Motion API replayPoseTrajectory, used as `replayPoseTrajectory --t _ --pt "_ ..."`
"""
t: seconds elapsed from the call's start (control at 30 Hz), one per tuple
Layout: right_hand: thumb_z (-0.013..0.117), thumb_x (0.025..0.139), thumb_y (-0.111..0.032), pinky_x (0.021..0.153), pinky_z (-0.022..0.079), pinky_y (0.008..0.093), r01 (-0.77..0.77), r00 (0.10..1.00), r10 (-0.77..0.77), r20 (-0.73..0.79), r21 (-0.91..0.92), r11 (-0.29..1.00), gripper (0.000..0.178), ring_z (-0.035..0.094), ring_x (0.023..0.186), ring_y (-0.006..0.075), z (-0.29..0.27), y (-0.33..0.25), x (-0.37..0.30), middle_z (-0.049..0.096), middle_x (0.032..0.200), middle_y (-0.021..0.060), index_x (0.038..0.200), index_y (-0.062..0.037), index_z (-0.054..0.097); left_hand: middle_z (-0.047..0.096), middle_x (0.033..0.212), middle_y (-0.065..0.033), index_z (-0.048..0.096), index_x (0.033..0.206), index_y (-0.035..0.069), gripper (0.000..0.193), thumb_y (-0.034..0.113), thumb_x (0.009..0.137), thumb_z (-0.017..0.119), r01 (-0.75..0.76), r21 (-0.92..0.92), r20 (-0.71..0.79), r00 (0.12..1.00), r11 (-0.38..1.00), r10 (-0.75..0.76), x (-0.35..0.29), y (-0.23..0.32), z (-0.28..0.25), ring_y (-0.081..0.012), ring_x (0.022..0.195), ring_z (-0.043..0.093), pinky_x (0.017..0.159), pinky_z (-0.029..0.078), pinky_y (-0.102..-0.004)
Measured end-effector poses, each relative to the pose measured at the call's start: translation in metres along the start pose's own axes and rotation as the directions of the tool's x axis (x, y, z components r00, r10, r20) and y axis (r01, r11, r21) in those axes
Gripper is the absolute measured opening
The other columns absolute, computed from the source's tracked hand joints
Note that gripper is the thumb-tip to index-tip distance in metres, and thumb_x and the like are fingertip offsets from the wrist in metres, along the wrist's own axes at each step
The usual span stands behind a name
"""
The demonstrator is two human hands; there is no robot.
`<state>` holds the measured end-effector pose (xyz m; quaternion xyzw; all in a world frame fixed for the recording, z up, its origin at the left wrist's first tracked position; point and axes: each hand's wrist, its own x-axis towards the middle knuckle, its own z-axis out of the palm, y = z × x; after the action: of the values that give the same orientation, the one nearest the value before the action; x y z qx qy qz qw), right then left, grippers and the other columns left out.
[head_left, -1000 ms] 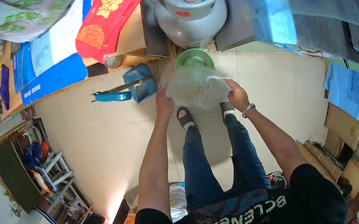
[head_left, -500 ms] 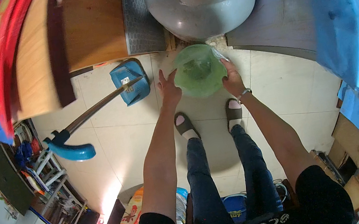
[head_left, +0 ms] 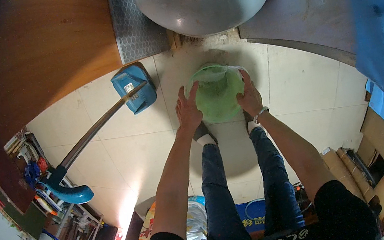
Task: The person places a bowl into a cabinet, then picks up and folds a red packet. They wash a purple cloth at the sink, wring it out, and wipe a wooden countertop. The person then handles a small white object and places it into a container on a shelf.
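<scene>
- Pale tiled floor (head_left: 302,75), lit by a bright streak at lower left.
- Rounded grey metal cylinder (head_left: 203,7) with a red patch, beyond the basin.
- Blue plastic dustpan (head_left: 146,96) with a long metal handle, left of the basin.
- Round green basin (head_left: 223,113), between the hands, near the feet.
- Left hand (head_left: 189,111) and right hand (head_left: 250,99) at opposite rims, thumbs apart from fingers; I cannot tell whether they grip.
- Clear plastic film (head_left: 233,68) by the right fingertips.
</scene>
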<state>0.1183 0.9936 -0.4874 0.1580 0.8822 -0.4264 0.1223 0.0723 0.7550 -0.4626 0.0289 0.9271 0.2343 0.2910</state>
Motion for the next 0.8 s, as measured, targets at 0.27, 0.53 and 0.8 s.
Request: replayPoseTrajectory --t 0.27,0.53,0.8 --pt "0.054 0.087 -0.011 0.086 0.055 0.0446 -0.442 0.847 0.371 0.381 0.116 0.89 0.061 0.068 0.094 0.0357 0.016 0.077 0.068 0.066 0.119 0.0137 0.147 -0.0179 0.045 0.053 0.133 -0.0197 0.035 0.154 0.026 0.09 -0.013 0.075 0.053 0.031 -0.311 0.059 0.998 0.95 -0.014 0.057 -0.038 0.012 -0.0375 0.112 0.059 0.099 0.047 -0.0472" --pt "0.064 0.085 0.0 0.085 0.057 0.0433 -0.631 0.614 0.644 0.457 0.774 0.052 0.051 0.065 0.102 0.026 0.007 0.131 0.011 0.062 0.127 0.0096 0.134 -0.0062 0.053 0.059 0.11 -0.013 0.057 0.125 0.003 0.043 -0.001 0.083 0.065 0.603 -0.79 0.433 0.678 0.111 -0.595 0.015 -0.08 0.053 -0.022 0.095 0.06 0.076 0.055 -0.0457" --pt "0.061 0.078 0.0 0.112 0.03 0.0523 0.369 0.929 -0.362 0.077 -0.266 0.891 0.053 0.051 0.128 0.0312 -0.011 0.01 -0.035 0.057 0.132 0.0127 0.13 -0.0098 0.056 0.054 0.123 -0.0227 0.053 0.123 -0.002 0.045 0.012 0.083 0.069 0.098 -0.055 -0.558 0.822 0.994 -0.112 -0.049 -0.058 0.065 -0.0378 0.117 0.051 0.1 0.042 -0.047"
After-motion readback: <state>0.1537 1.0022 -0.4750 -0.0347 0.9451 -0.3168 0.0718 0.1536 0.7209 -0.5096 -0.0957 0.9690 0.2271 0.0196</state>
